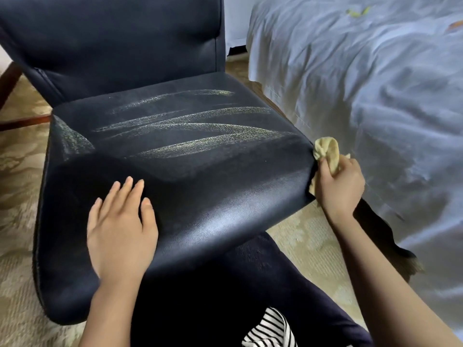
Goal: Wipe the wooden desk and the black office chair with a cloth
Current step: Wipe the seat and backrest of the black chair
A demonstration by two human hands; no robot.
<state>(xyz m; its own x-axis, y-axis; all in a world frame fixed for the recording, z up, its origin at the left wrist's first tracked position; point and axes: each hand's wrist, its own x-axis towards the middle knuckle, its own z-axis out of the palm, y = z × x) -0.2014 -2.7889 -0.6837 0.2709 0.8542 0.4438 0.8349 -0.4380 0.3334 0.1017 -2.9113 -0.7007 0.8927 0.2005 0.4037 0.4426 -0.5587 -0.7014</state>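
at chair (200,171) edge, right hand (338,186) grips cloth (327,152).

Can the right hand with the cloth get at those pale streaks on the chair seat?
Probably yes. The right hand grips the cloth at the seat's right edge, and nothing lies between it and the streaks; the left hand rests nearer the front.

No text, label, brand, number or sign can be read anywhere in this view.
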